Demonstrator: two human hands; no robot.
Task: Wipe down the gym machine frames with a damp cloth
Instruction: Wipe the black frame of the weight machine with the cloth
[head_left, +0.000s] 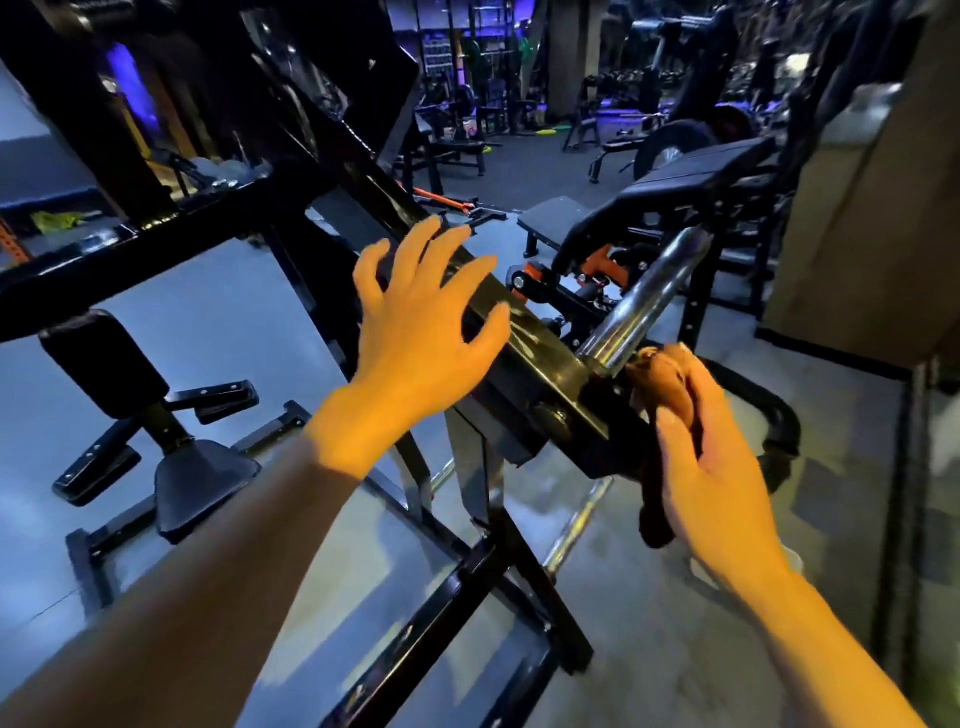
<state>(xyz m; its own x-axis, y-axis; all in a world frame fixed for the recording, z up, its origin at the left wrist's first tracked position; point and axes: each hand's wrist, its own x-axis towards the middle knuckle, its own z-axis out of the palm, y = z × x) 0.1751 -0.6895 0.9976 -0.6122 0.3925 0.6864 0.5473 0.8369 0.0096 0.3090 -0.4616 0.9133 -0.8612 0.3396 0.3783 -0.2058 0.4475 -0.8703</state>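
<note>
A black steel arm (540, 358) of the gym machine slants from the upper left down to the centre. A chrome peg (649, 301) sticks up from its lower end. My left hand (415, 332) lies over the arm with fingers spread and straight. My right hand (711, 467) grips a brown cloth (665, 384), bunched against the base of the chrome peg. Part of the cloth hangs below my palm.
Black frame beams (452, 597) cross the grey floor under my arms. A padded seat and roller (104, 364) stand at the left. A bench with orange fittings (691, 187) sits behind the peg. A tan panel (857, 218) rises at the right. More benches and racks fill the dark background.
</note>
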